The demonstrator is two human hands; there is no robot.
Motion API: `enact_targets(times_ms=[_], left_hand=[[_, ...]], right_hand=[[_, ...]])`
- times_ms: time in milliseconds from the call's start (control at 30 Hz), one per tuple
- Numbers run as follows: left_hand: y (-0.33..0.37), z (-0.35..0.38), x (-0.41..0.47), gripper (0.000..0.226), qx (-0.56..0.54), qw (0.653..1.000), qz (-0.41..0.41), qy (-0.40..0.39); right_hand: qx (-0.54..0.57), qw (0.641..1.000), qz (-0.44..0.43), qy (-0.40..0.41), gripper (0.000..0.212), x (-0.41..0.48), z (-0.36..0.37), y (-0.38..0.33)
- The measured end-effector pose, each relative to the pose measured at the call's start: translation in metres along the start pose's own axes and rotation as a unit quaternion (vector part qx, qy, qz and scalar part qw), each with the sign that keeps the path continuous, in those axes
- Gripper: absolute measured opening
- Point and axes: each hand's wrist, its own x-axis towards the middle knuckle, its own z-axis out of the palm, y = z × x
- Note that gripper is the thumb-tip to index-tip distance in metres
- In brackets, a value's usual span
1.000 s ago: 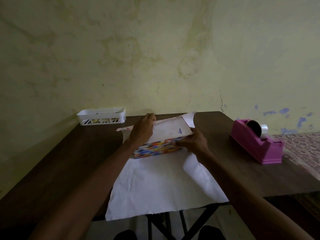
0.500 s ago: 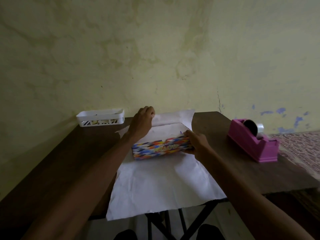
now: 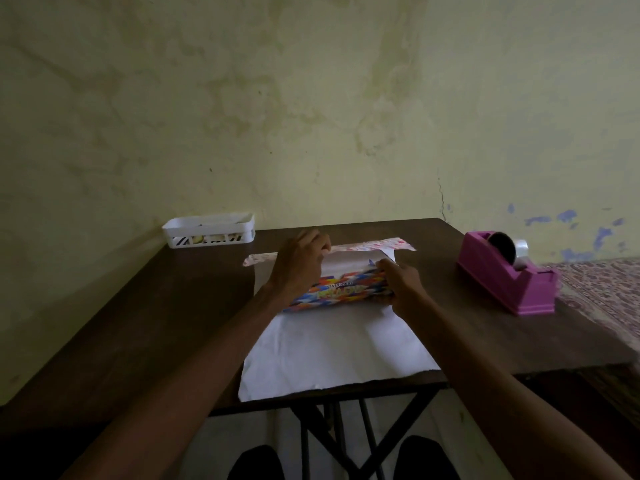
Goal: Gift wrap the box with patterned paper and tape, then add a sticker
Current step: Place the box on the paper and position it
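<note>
while left hand [image 3: 299, 263] pinches paper [image 3: 332, 351] atop box [image 3: 341, 292], right hand [image 3: 401, 285] grips box end.

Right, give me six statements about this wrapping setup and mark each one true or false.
1. The tape dispenser stands to the right of the box. True.
2. The paper under the box lies white side up. True.
3. The box is fully wrapped. False: its colourful near side shows bare.
4. The right hand holds a strip of tape. False: it grips the box's right end.
5. The white basket sits at the far left corner of the table. True.
6. The left hand lies idle on the wood. False: it holds the paper's far edge at the box's top.
</note>
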Motion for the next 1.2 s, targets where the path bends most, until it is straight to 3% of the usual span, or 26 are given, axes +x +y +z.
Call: enact_targets(times_ms=[200,333,433,500,600,700,767,933,1200], left_hand=[[0.015,0.009,-0.018,0.019,0.005,0.999,-0.053,-0.004],[0.021,0.011,-0.023,0.016,-0.001,0.998,-0.06,-0.008],[0.024,0.011,-0.025,0.012,-0.008,0.997,-0.075,0.006],[0.026,0.012,-0.025,0.014,0.002,0.997,-0.075,0.015],[0.026,0.015,-0.024,0.028,0.028,0.998,-0.064,0.01],[0.024,0.017,-0.021,0.038,0.046,0.998,-0.04,0.01],[0.023,0.017,-0.02,0.034,0.049,0.998,-0.032,0.028],[0.021,0.013,-0.016,0.023,0.068,0.996,-0.002,0.059],[0.017,0.024,-0.018,0.034,0.124,0.991,0.025,0.049]], right_hand=[[-0.016,1.0,-0.013,0.016,0.043,-0.005,0.0,0.0],[-0.032,0.999,-0.012,-0.02,0.039,-0.01,-0.006,-0.001],[-0.178,0.98,-0.093,-0.006,0.048,-0.01,-0.011,-0.003],[-0.212,0.971,-0.108,-0.004,0.048,-0.01,-0.016,-0.005],[-0.192,0.975,-0.095,-0.052,0.04,-0.011,-0.026,-0.006],[-0.159,0.981,-0.064,-0.091,0.045,-0.012,-0.033,-0.009],[-0.134,0.986,-0.024,-0.096,0.049,-0.01,-0.033,-0.013],[-0.081,0.993,0.049,-0.075,0.034,-0.006,-0.035,-0.022],[-0.056,0.995,0.021,-0.078,0.038,-0.003,-0.037,-0.017]])
